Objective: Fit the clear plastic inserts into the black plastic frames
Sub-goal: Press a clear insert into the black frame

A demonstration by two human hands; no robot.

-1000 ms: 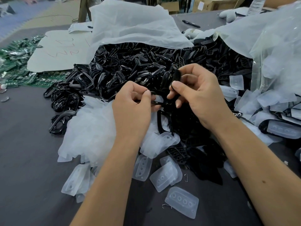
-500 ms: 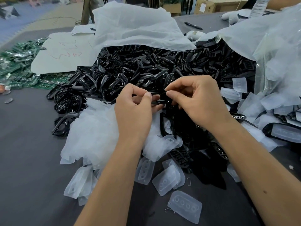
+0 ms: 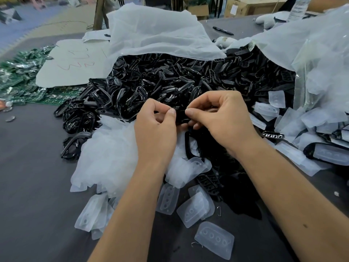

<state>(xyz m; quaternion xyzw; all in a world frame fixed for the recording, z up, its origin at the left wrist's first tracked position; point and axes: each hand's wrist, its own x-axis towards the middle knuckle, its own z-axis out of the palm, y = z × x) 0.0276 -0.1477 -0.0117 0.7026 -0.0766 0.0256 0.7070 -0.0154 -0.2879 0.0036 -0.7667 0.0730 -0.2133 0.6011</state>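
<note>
- The desk (image 3: 34, 186) is carrying a big heap of black frames (image 3: 160, 82) spilling from an open plastic bag (image 3: 154, 35) at the far side.
- Clear inserts (image 3: 195, 208) are lying scattered on the near side, beneath the forearms, with more at the right.
- The left hand (image 3: 155, 127) and right hand (image 3: 220, 118) are meeting above the heap's near edge, fingers curled.
- Both hands are pinching one black frame (image 3: 181, 115), sitting between the thumbs.
</note>
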